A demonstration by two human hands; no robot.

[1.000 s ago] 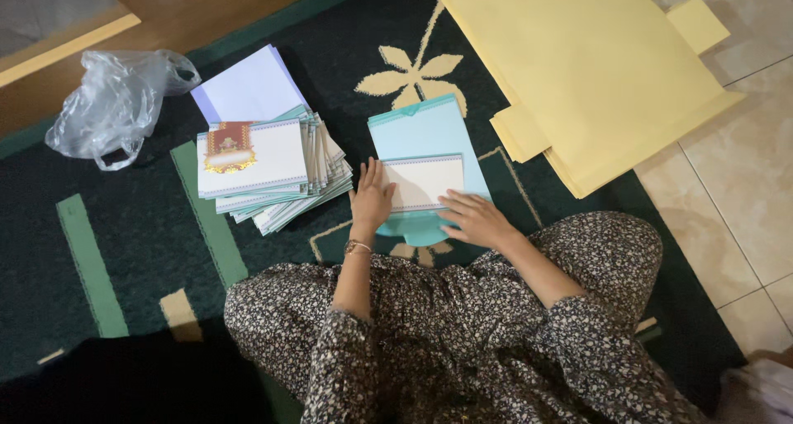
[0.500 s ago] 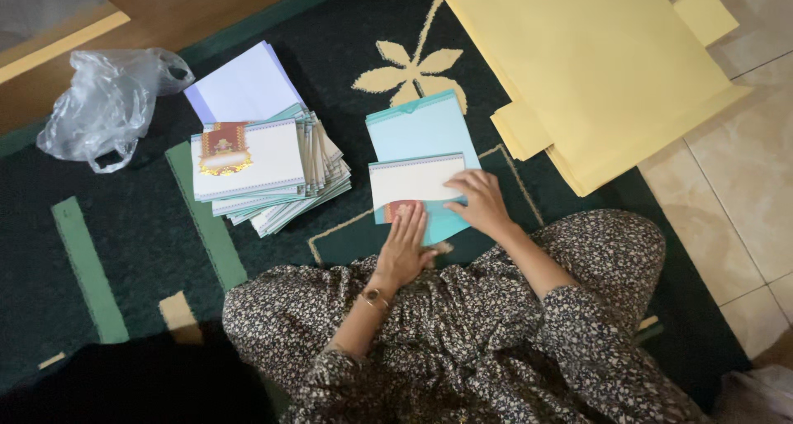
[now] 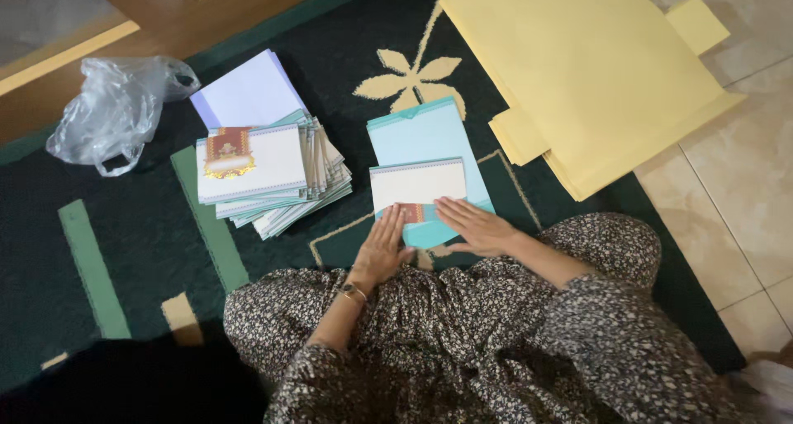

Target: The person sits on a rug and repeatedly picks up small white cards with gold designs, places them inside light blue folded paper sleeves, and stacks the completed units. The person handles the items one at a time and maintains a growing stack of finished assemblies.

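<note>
Left hand (image 3: 383,246) and right hand (image 3: 475,226), both flat and open, press a white card (image 3: 417,182) onto a light-blue envelope (image 3: 425,135). A stack of cards (image 3: 264,172) lies at nine o'clock, yellow sheets (image 3: 586,69) at two o'clock.

card (image 3: 417,183): near edge hidden under left hand (image 3: 382,251) and right hand (image 3: 477,226)
envelope (image 3: 429,135): middle covered by card
stack (image 3: 273,176): lower cards hidden, print too small to tell
yellow sheets (image 3: 578,69): cut off at far edge
</note>
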